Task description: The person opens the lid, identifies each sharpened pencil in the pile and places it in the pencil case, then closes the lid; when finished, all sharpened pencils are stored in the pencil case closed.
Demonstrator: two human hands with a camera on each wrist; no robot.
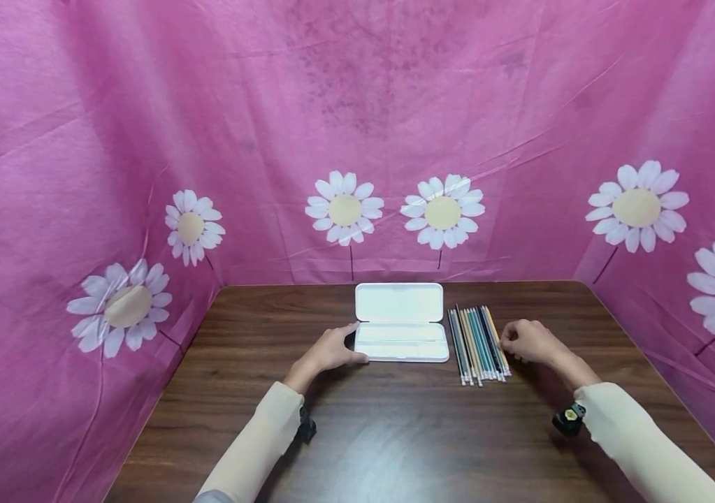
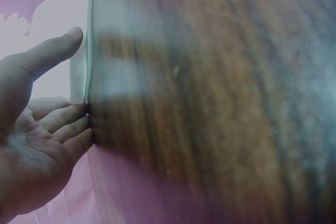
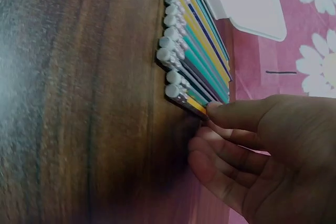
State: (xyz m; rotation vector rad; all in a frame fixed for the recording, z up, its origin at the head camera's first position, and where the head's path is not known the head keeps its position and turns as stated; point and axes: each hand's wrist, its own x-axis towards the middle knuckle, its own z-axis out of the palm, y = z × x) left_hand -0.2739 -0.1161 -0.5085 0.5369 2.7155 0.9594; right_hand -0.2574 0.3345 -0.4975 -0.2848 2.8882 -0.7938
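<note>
The right hand [image 1: 532, 341] pinches the outermost yellow pencil [image 3: 197, 104], right of the open white pencil case [image 1: 398, 303], which the left hand [image 1: 330, 348] touches with extended fingers; a light hold should leave neighbouring pencils [image 1: 478, 342] undisturbed.

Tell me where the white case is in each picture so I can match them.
Head: white case, below and right of centre, left of the pencils.
Left wrist: upper left, partly behind the left hand.
Right wrist: top, right of centre, beside the pencils.
Shared landmark: the brown table.
</note>
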